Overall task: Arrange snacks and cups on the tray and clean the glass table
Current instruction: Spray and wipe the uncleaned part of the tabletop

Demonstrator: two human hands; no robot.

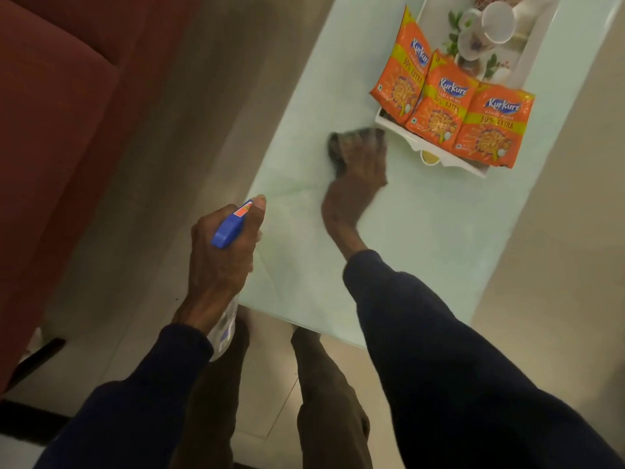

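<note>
One spray bottle (226, 232) in left fingers (258, 207) at table (426, 231) edge; right fingers (370, 148) flat on cloth (336, 147) beside tray (451, 161).

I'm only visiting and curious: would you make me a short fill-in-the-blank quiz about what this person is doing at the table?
1. The left hand grips a spray bottle whose trigger head is ___.
2. The right hand presses a dark cloth on the glass table, beside a tray coloured ___.
3. The tray carries ___ orange snack packets.
Missing words: blue; white; three.
</note>
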